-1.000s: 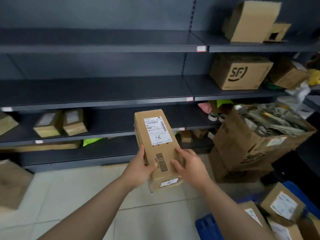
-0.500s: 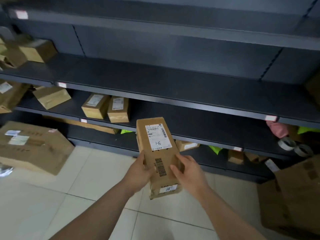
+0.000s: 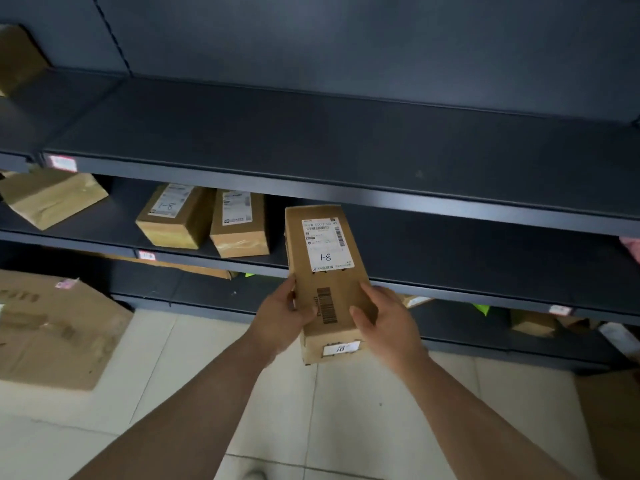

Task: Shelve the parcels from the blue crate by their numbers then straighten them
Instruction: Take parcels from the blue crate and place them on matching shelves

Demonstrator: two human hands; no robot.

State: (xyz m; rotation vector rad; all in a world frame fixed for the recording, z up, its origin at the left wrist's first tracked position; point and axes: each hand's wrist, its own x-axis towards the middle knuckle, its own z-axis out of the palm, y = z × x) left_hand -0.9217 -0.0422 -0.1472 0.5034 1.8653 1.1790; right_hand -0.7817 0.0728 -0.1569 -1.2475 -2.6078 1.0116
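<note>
Both hands hold parcel before shelf edge.

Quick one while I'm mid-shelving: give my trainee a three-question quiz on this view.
1. True or false: both hands grip the held parcel.
2. What number is handwritten on its label?
3. Which shelved parcel shows the same number? A) the left parcel of the pair B) the right parcel of the pair

Key:
1. True: left hand and right hand hold its sides.
2. 1-8.
3. A.
</note>
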